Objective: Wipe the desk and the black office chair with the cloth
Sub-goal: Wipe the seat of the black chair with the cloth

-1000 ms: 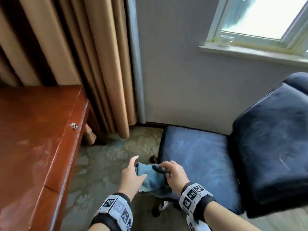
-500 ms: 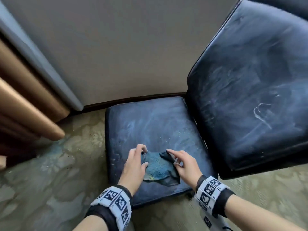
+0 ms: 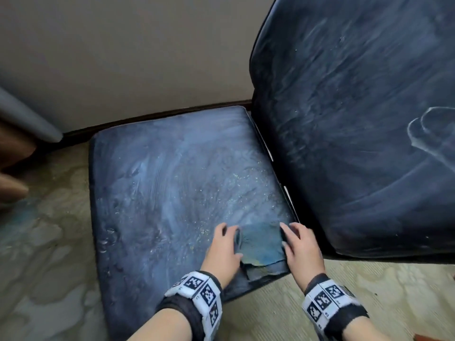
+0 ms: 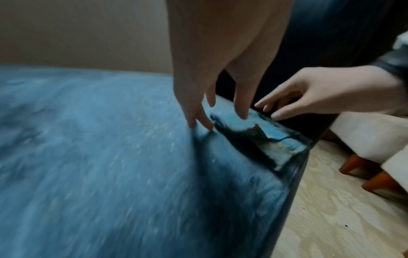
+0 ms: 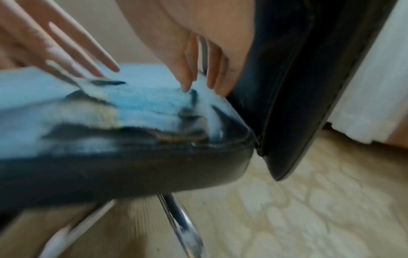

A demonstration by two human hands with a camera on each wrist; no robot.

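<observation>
A blue cloth (image 3: pixel 261 244) lies folded flat on the black chair seat (image 3: pixel 172 180), at its near corner beside the backrest (image 3: pixel 357 119). The seat is dusty, smeared and speckled with crumbs. My left hand (image 3: pixel 224 244) sits at the cloth's left edge, its straight fingers (image 4: pixel 198 120) pointing down with tips on the seat and the cloth (image 4: pixel 267 132). My right hand (image 3: pixel 299 244) is at the right edge, where extended fingertips (image 5: pixel 185 87) touch the cloth (image 5: pixel 143 101). Neither hand closes round it. The desk is out of view.
The seat's far edge is against a beige wall (image 3: pixel 123 57) with a dark skirting. A curtain (image 3: pixel 14 153) hangs at the left. Patterned carpet (image 3: pixel 44 267) surrounds the chair. A chrome chair leg (image 5: pixel 181 223) runs under the seat. White furniture on wooden legs (image 4: pixel 364 139) stands to the right.
The cloth went from being held up between both hands to lying flat on the seat, nearer the backrest. Both hands let go and moved to its edges; my head came closer.
</observation>
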